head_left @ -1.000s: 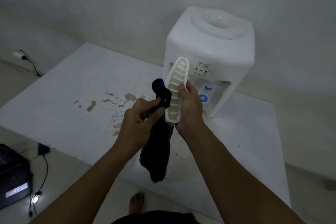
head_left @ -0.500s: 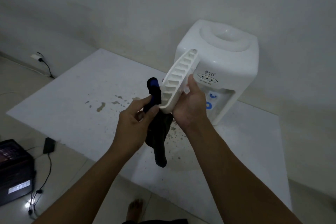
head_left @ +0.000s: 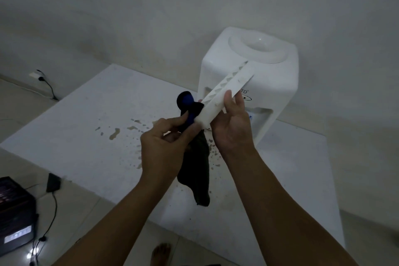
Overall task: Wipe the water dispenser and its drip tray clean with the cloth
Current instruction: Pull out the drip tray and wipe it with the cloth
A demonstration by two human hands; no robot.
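White tabletop (head_left: 90, 127) against a pale wall, spattered with brownish drops near its middle. White water dispenser (head_left: 265, 80) upright toward the far right corner, blue taps partly hidden behind the right hand. Held in the air above the tabletop, in front of the dispenser: white drip tray (head_left: 224, 95), tilted, upper end pointing toward the dispenser top, slotted grille facing left. Right hand (head_left: 232, 127) clamped on the tray's lower half, fingers across its back. Left hand (head_left: 164, 144) pinched shut on dark cloth (head_left: 198, 166) with a blue patch, pressed to the tray's lower end, the rest hanging loose. Below the near left edge on the floor, a black box (head_left: 15, 218) with cables.
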